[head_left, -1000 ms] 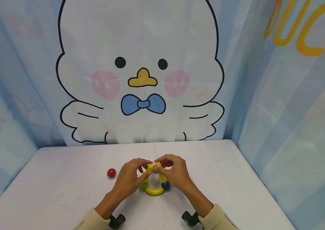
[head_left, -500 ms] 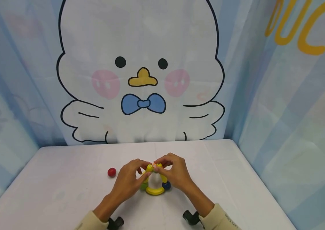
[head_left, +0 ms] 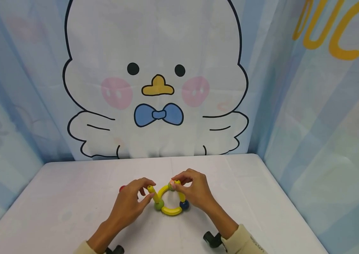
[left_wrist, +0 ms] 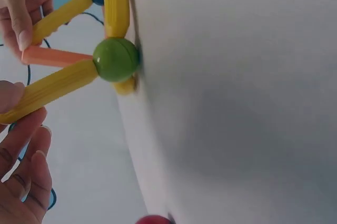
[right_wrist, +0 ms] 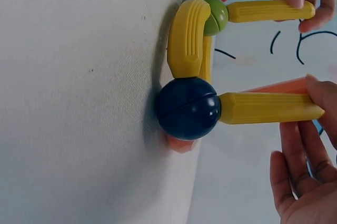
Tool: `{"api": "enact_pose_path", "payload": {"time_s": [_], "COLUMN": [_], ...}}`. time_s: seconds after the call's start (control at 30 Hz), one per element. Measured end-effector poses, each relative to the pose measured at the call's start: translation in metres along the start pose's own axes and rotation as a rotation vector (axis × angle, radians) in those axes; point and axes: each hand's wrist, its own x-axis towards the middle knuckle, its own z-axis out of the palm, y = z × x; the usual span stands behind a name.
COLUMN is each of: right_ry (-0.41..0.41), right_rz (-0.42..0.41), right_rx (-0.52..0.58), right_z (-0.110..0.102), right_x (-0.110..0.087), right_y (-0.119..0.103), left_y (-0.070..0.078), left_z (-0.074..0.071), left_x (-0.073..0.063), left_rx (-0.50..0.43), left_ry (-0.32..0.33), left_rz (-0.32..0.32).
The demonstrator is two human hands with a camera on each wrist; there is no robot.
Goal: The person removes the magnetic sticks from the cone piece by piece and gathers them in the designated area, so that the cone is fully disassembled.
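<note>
one toy ring (head_left: 171, 211), probably light, stiff but loose-jointed, sits on the tabletop (head_left: 55, 211) toward six o'clock, best held near its upper ends, where the left hand (head_left: 126, 199) narrowly pinches one yellow stick (left_wrist: 58, 89), the right hand (head_left: 198, 189) a yellow-orange pair (right_wrist: 279, 104).

Sleeves, 2, matched in pale beige cloth. Left sleeve (head_left: 84, 248): only the cuff end is shown, the remainder being cut off by the lower edge of the head view. Right sleeve (head_left: 242, 240): more cloth is shown; a line of small dark marking is carried along it, too small to be read. Wrist-worn units, 2, black. Right unit (head_left: 211, 239): formed as a short, blunt-ended cylinder, joined to an angled piece beside the cuff. Left unit (head_left: 115, 250): a rounded end is seen, partly cropped. Left grip (head_left: 129, 201) and right grip (head_left: 196, 192): both bare, fingernails being visible on the left.
</note>
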Motion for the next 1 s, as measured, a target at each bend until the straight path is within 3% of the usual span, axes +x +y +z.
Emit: {"api": "enact_pose_path", "payload": {"time_s": [0.5, 0.8, 1.0], "right_ry": [-0.005, -0.007, -0.016], "right_rz": [0.005, 0.005, 0.009], "right_rx": [0.007, 0.022, 0.02], "right_z": [-0.001, -0.001, -0.002], "right_x": [0.001, 0.0, 0.0], "right_y": [0.0, 0.001, -0.001], "left_y": [-0.023, -0.035, -0.038], "left_z": [-0.021, -0.019, -0.012], "left_x": [-0.018, -0.019, -0.016], "left_rx": [0.173, 0.251, 0.26], "left_ry": [-0.112, -0.234, -0.333], "left_rz": [-0.117, -0.136, -0.187]}}
